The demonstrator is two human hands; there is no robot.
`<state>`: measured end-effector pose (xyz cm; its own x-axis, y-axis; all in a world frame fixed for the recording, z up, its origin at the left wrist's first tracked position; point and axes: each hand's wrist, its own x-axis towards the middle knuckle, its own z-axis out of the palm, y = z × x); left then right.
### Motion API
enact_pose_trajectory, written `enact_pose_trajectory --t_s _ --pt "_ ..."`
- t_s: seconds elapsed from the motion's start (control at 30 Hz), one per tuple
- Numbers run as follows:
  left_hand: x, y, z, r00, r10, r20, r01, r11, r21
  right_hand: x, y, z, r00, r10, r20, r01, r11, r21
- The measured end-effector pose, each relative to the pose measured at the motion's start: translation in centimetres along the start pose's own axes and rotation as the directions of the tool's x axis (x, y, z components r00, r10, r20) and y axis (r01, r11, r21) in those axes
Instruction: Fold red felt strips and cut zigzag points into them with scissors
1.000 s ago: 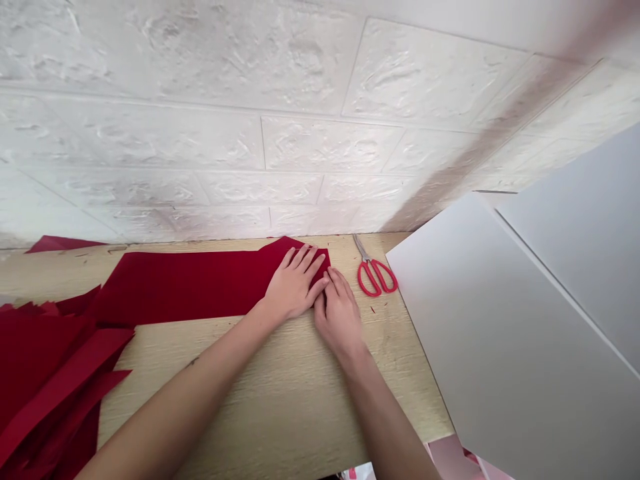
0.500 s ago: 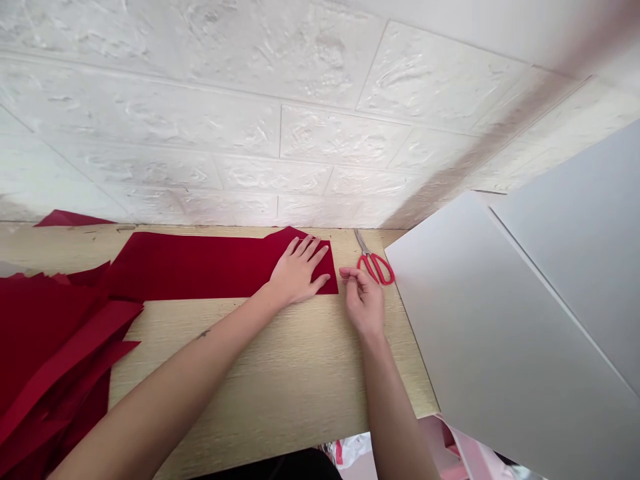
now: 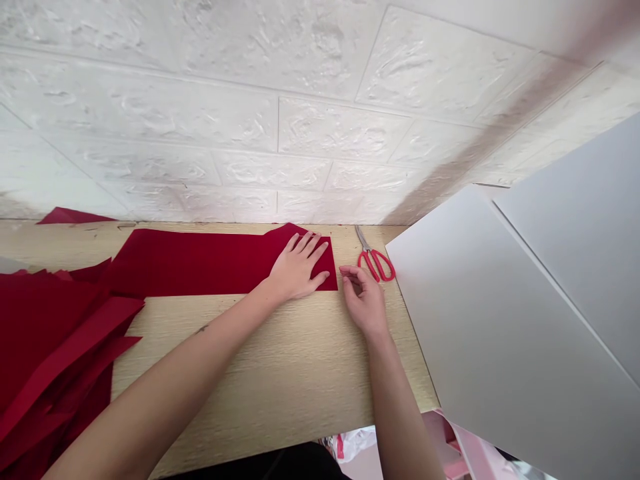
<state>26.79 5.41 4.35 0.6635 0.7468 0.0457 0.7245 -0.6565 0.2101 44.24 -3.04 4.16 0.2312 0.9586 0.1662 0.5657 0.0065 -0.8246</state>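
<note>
A long strip of dark red cloth (image 3: 200,263) lies flat on the pale wooden table (image 3: 280,373). My left hand (image 3: 297,267) is spread open, palm down, near the right end of this strip. A thin light line shows on the cloth at its fingertips, too small to make out. Just past the strip's right edge is my right hand (image 3: 365,297), its fingers loosely bent and the thumb apart from them. I see nothing held in it. Red-handled scissors (image 3: 375,262) lie right behind that hand, points toward the wall.
Layered red cloth pieces (image 3: 55,347) are heaped at the left. A small red scrap (image 3: 73,215) lies by the white brick-patterned wall (image 3: 240,127). A large white panel (image 3: 480,313) borders the table on the right. Below the front edge is a pink container (image 3: 470,447).
The right thumb has moved away from the fingers, so a gap now shows between them. My left hand stays on the cloth, and the view has shifted slightly.
</note>
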Motion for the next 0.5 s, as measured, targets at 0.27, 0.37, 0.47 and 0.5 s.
enact_pose_trajectory --t_s 0.27,0.37,0.47,0.5 --pt "0.0 0.1 -0.2 1.000 -0.007 0.008 0.007 1.000 -0.022 0.0 -1.9 1.4 0.995 -0.076 -0.067 0.074 0.997 -0.028" --pt "0.0 0.1 -0.1 1.000 -0.007 0.014 0.007 1.000 -0.024 1.4 -2.9 3.2 0.998 -0.067 0.018 0.065 0.993 0.095" --pt "0.0 0.0 0.0 1.000 -0.008 0.023 0.009 1.000 -0.022 3.2 -2.8 5.0 0.992 0.021 0.123 -0.036 0.992 0.123" --pt "0.0 0.0 0.0 1.000 -0.007 0.024 0.007 1.000 -0.022 3.7 -2.6 5.4 0.989 0.044 0.140 -0.063 0.990 0.128"
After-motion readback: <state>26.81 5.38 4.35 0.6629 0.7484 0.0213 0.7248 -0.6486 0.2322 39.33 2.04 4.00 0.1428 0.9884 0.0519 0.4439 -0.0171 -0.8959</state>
